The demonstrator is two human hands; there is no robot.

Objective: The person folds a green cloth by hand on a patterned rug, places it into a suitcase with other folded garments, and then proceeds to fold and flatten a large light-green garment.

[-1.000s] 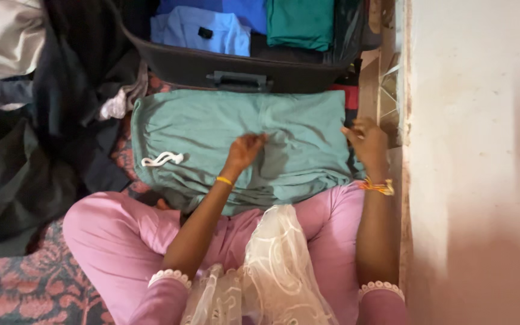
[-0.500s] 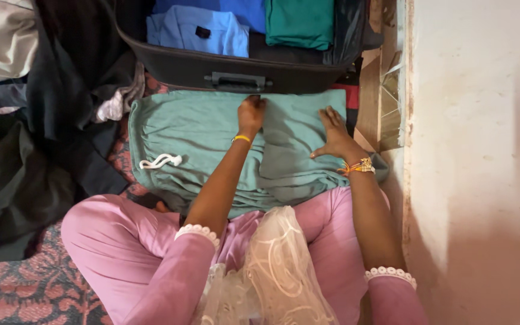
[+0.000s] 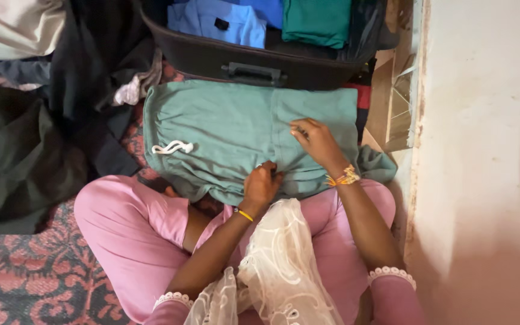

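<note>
A folded sage-green garment (image 3: 224, 129) with a white drawstring (image 3: 173, 147) lies across my lap and the floor, just in front of an open dark suitcase (image 3: 212, 57). My left hand (image 3: 261, 185) is closed on the garment's near edge, at my lap. My right hand (image 3: 314, 141) rests on top of the garment towards its right side, fingers curled onto the cloth.
The suitcase holds a light blue shirt (image 3: 218, 23) and a folded teal piece (image 3: 317, 21). Dark clothes (image 3: 43, 138) are heaped at the left on a patterned rug (image 3: 25, 277). A pale wall (image 3: 482, 150) runs along the right. My legs wear pink trousers (image 3: 127, 235).
My left hand has drawn back from the garment's far edge to its near edge. My right hand has shifted left and nearer on the cloth. The view has shifted slightly.
</note>
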